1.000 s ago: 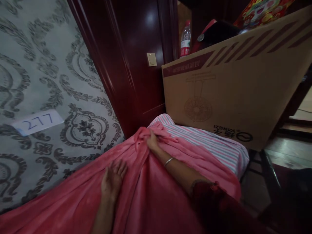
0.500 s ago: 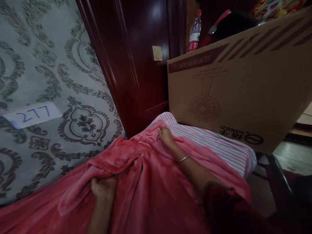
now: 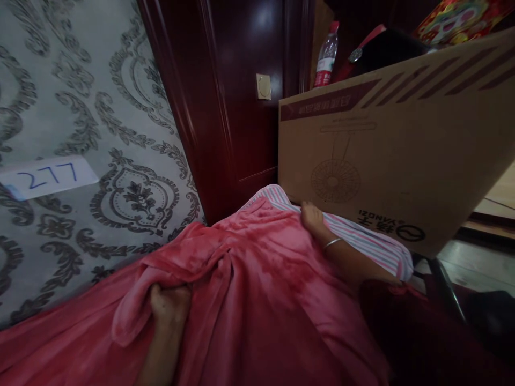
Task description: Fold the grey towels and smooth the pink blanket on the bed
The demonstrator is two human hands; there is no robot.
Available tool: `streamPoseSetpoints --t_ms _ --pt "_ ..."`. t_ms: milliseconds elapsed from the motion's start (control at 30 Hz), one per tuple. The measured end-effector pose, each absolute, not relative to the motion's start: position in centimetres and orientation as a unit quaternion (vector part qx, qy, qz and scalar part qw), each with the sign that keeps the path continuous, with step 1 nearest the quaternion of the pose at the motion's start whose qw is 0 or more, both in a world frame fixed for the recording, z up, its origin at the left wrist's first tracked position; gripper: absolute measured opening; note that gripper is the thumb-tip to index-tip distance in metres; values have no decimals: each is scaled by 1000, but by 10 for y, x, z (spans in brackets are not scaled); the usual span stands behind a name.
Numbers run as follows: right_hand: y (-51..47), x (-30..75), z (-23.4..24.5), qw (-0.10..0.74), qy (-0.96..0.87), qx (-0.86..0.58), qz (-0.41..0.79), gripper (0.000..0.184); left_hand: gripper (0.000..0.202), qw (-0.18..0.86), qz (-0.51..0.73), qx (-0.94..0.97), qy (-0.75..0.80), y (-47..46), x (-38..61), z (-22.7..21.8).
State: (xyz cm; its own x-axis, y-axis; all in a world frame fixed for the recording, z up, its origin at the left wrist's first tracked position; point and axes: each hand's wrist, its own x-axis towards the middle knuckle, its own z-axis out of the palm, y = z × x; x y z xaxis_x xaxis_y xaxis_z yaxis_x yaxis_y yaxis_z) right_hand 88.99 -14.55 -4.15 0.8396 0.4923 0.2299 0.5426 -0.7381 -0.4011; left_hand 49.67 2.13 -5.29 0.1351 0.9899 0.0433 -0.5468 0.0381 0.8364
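A pink plush blanket [image 3: 257, 284] spreads over most of the lower view, creased and bunched in the middle. At the lower left, my left hand [image 3: 171, 305] is closed on a fold of it, the fingertips tucked under the cloth. My right hand [image 3: 313, 217] grips the blanket's far right edge, its fingers closed and partly hidden. A silver bangle circles the right wrist. Beneath the blanket, a striped sheet [image 3: 362, 238] in white, pink and grey shows along the far end.
A large cardboard box [image 3: 386, 155] stands behind the bed's far end. On it are a red-capped bottle [image 3: 326, 56] and a black bag. The patterned wall [image 3: 137, 198] borders the left, with a paper [image 3: 48, 177] marked 277. A dark red wooden panel [image 3: 241, 118] fills the corner.
My right hand has moved to the right, drawing the blanket over more of the striped sheet. My left hand stays in nearly the same place, still holding its fold.
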Motion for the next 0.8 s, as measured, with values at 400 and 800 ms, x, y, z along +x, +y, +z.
streamPoseSetpoints --t_ms 400,800 --pt "-206 915 -50 337 -260 -899 103 14 46 743 600 185 232 15 502 -37" --pt "-184 930 -57 447 -201 -872 -10 22 44 769 532 210 286 16 509 -41"
